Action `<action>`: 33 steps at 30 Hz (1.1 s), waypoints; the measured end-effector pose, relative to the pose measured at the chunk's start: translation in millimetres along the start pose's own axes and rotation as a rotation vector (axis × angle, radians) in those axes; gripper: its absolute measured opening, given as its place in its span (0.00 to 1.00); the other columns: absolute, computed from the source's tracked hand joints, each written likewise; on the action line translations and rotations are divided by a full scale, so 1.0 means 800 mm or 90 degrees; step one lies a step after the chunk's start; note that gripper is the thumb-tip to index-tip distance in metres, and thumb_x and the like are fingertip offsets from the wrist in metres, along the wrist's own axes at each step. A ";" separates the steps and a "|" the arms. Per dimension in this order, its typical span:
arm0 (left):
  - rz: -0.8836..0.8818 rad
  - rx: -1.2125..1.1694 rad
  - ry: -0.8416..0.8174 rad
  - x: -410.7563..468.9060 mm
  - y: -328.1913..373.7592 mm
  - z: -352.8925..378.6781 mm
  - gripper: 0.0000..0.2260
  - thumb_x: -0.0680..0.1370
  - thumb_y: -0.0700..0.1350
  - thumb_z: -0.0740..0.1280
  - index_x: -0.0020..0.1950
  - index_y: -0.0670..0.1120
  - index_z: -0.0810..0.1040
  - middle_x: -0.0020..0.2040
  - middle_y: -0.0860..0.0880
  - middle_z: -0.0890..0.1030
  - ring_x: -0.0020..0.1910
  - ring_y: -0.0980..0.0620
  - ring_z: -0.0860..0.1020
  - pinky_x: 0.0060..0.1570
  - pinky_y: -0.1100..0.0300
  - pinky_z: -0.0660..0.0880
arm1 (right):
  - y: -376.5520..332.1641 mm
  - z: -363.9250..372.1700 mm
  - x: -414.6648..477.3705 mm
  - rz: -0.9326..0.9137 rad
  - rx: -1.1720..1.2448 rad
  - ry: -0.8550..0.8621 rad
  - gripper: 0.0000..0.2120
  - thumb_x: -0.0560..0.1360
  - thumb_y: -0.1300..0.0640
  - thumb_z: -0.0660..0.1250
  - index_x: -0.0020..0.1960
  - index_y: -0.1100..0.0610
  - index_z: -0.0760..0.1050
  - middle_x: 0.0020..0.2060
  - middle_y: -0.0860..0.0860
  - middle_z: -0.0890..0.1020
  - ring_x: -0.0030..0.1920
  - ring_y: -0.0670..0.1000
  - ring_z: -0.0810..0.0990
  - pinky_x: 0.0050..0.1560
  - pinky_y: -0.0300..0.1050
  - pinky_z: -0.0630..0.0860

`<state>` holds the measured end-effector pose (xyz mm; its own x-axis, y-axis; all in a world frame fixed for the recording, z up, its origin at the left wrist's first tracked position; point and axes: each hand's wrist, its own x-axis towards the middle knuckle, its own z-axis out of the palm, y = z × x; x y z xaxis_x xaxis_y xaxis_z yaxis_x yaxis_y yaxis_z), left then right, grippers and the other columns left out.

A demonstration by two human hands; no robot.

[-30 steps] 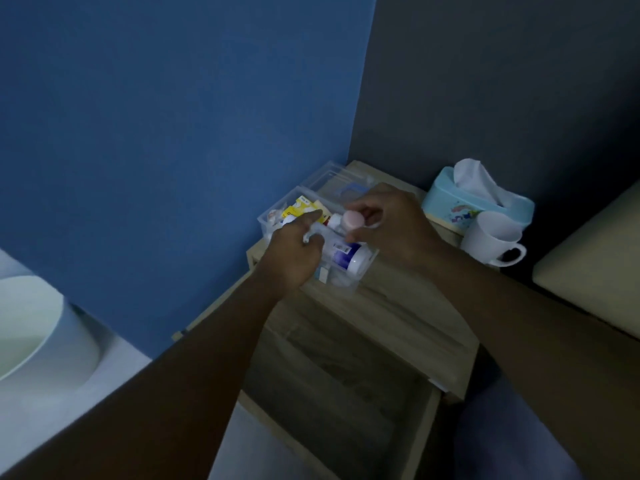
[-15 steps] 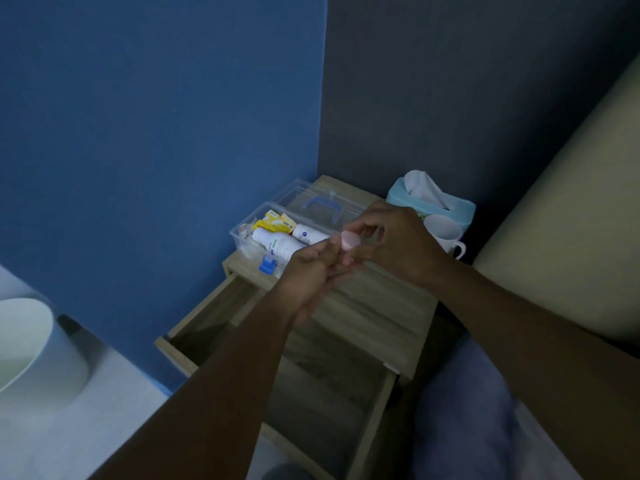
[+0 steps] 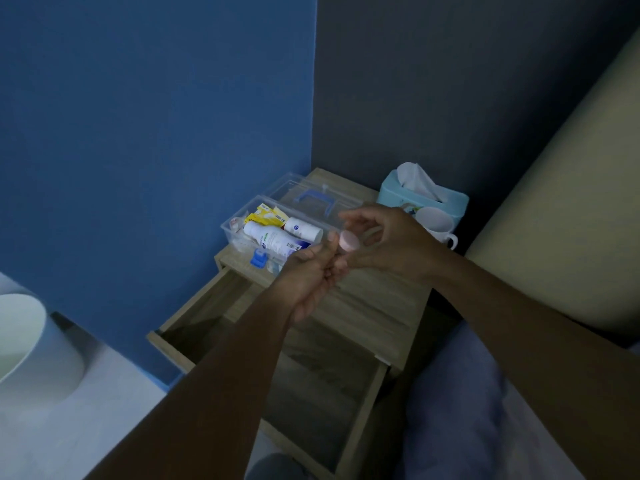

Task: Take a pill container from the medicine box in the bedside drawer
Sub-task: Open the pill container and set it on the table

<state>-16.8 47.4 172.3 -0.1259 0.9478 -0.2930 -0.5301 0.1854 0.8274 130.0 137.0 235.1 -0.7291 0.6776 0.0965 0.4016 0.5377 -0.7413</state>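
A small pill container with a pink cap [image 3: 349,241] is held above the bedside table top, gripped by the thumb and fingers of my left hand [image 3: 311,271]. My right hand [image 3: 391,240] curls around it from the right, thumb and forefinger spread just above the cap. The clear medicine box [image 3: 232,226] stands open at the table's back left corner, holding white bottles and yellow packets. Below, the wooden drawer [image 3: 194,317] is pulled out.
The box's clear lid with a blue handle [image 3: 313,199] lies behind it. A teal tissue box [image 3: 426,202] and a white mug [image 3: 438,225] stand at the back right. A white bin [image 3: 20,341] is on the floor at left, a beige headboard [image 3: 554,202] at right.
Both hands have come away from the medicine box towards me with the pink-capped container. My right thumb and forefinger, pinched on the cap before, have now spread apart.
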 end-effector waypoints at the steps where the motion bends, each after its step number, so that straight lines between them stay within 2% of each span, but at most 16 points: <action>1: 0.001 0.015 -0.002 0.001 -0.001 0.000 0.22 0.75 0.58 0.69 0.58 0.41 0.83 0.53 0.45 0.84 0.50 0.53 0.83 0.55 0.61 0.78 | -0.002 0.001 -0.001 -0.004 -0.050 0.022 0.27 0.64 0.41 0.78 0.59 0.49 0.81 0.51 0.45 0.83 0.51 0.42 0.81 0.52 0.45 0.81; 3: 0.007 0.043 -0.005 0.001 -0.004 0.002 0.21 0.74 0.57 0.68 0.57 0.43 0.84 0.58 0.46 0.85 0.57 0.52 0.83 0.59 0.61 0.78 | -0.005 0.003 -0.006 -0.031 -0.084 0.060 0.21 0.67 0.36 0.73 0.50 0.50 0.85 0.42 0.45 0.85 0.43 0.42 0.83 0.45 0.44 0.81; 4: 0.006 0.040 -0.001 0.001 -0.006 0.003 0.20 0.75 0.56 0.68 0.57 0.42 0.83 0.58 0.45 0.85 0.58 0.52 0.82 0.60 0.60 0.77 | -0.005 0.004 -0.007 -0.040 -0.076 0.066 0.19 0.68 0.38 0.73 0.48 0.51 0.86 0.40 0.47 0.86 0.42 0.43 0.83 0.44 0.46 0.81; 7: -0.011 0.004 0.018 0.000 -0.011 0.002 0.25 0.71 0.57 0.70 0.59 0.40 0.82 0.54 0.42 0.85 0.53 0.51 0.82 0.64 0.55 0.75 | 0.000 0.007 -0.006 -0.076 -0.061 0.040 0.11 0.72 0.54 0.76 0.53 0.55 0.86 0.43 0.52 0.85 0.45 0.50 0.84 0.47 0.54 0.81; 9: -0.015 -0.015 0.023 -0.001 -0.014 0.001 0.23 0.70 0.57 0.70 0.56 0.40 0.83 0.45 0.44 0.86 0.48 0.53 0.83 0.63 0.55 0.75 | 0.003 0.007 -0.006 -0.080 -0.028 0.010 0.16 0.71 0.60 0.76 0.59 0.56 0.83 0.50 0.51 0.84 0.50 0.48 0.83 0.52 0.48 0.81; 10: -0.018 -0.021 0.021 -0.001 -0.015 0.001 0.23 0.70 0.57 0.70 0.55 0.40 0.83 0.42 0.46 0.86 0.46 0.53 0.82 0.64 0.54 0.75 | 0.004 0.007 -0.006 -0.070 -0.017 -0.005 0.20 0.70 0.58 0.77 0.62 0.55 0.81 0.53 0.49 0.84 0.53 0.45 0.82 0.53 0.44 0.80; 12: -0.020 -0.031 0.009 -0.001 -0.017 0.000 0.26 0.70 0.57 0.70 0.59 0.38 0.81 0.38 0.48 0.85 0.49 0.50 0.81 0.67 0.53 0.73 | 0.009 0.008 -0.005 -0.032 -0.032 -0.013 0.32 0.66 0.49 0.80 0.68 0.51 0.76 0.58 0.43 0.82 0.56 0.40 0.79 0.51 0.38 0.78; 13: -0.020 -0.025 0.004 -0.001 -0.018 0.000 0.26 0.71 0.56 0.69 0.60 0.38 0.81 0.41 0.48 0.86 0.52 0.50 0.81 0.66 0.53 0.73 | 0.011 0.008 -0.004 -0.016 -0.055 -0.002 0.34 0.64 0.44 0.79 0.68 0.49 0.76 0.58 0.42 0.81 0.55 0.38 0.79 0.50 0.37 0.77; 15: -0.018 0.005 0.006 0.000 -0.021 -0.001 0.18 0.74 0.53 0.69 0.57 0.43 0.83 0.51 0.44 0.87 0.54 0.52 0.83 0.62 0.56 0.76 | 0.014 0.006 -0.002 -0.025 -0.093 0.021 0.26 0.67 0.38 0.74 0.60 0.49 0.81 0.51 0.42 0.85 0.49 0.38 0.81 0.48 0.37 0.78; 17: -0.020 0.024 0.008 0.002 -0.024 -0.001 0.13 0.79 0.51 0.66 0.57 0.43 0.83 0.55 0.43 0.86 0.54 0.53 0.84 0.61 0.57 0.76 | 0.018 0.004 -0.001 -0.056 -0.102 0.007 0.17 0.69 0.40 0.73 0.52 0.49 0.85 0.44 0.43 0.87 0.44 0.39 0.83 0.44 0.35 0.78; 19: -0.023 0.019 0.008 0.004 -0.028 -0.001 0.16 0.80 0.53 0.64 0.56 0.43 0.83 0.54 0.43 0.86 0.55 0.51 0.84 0.62 0.56 0.76 | 0.023 0.003 -0.001 -0.067 -0.088 -0.014 0.16 0.68 0.46 0.75 0.54 0.49 0.85 0.45 0.43 0.87 0.44 0.37 0.83 0.45 0.34 0.79; 21: -0.026 0.004 0.004 0.006 -0.032 0.001 0.16 0.78 0.55 0.66 0.52 0.44 0.85 0.54 0.42 0.86 0.55 0.50 0.84 0.62 0.55 0.76 | 0.029 0.002 -0.002 -0.072 -0.069 -0.025 0.17 0.68 0.53 0.78 0.57 0.49 0.84 0.48 0.44 0.86 0.47 0.39 0.84 0.51 0.40 0.82; 25: -0.037 -0.029 -0.017 0.012 -0.037 0.002 0.15 0.73 0.57 0.69 0.48 0.48 0.88 0.52 0.43 0.87 0.54 0.52 0.84 0.64 0.54 0.75 | 0.030 0.001 -0.007 -0.132 -0.040 -0.011 0.13 0.73 0.59 0.73 0.56 0.47 0.82 0.50 0.40 0.86 0.52 0.38 0.83 0.55 0.43 0.82; 27: -0.039 -0.035 -0.023 0.016 -0.040 0.000 0.17 0.71 0.58 0.70 0.49 0.47 0.88 0.52 0.43 0.87 0.53 0.53 0.85 0.65 0.53 0.75 | 0.031 -0.001 -0.009 -0.142 -0.039 0.007 0.13 0.75 0.61 0.72 0.57 0.49 0.83 0.53 0.43 0.86 0.54 0.39 0.83 0.57 0.43 0.81; 29: -0.048 -0.058 -0.010 0.018 -0.046 -0.007 0.20 0.71 0.58 0.70 0.51 0.44 0.86 0.52 0.42 0.86 0.54 0.52 0.85 0.65 0.51 0.74 | 0.032 -0.006 -0.009 -0.139 -0.028 0.019 0.15 0.75 0.62 0.71 0.60 0.50 0.81 0.55 0.42 0.84 0.56 0.38 0.82 0.59 0.38 0.79; 33: -0.080 -0.068 0.000 0.011 -0.056 -0.017 0.19 0.76 0.51 0.67 0.61 0.41 0.77 0.54 0.42 0.86 0.55 0.52 0.84 0.60 0.55 0.77 | 0.044 -0.014 -0.010 -0.102 -0.008 0.045 0.17 0.76 0.63 0.70 0.63 0.54 0.79 0.51 0.37 0.81 0.54 0.36 0.81 0.57 0.31 0.77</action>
<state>-6.0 43.7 126.3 -0.0529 0.9191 -0.3903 -0.6277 0.2734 0.7289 156.0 156.3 215.4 -0.7435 0.6164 0.2593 0.2911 0.6474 -0.7043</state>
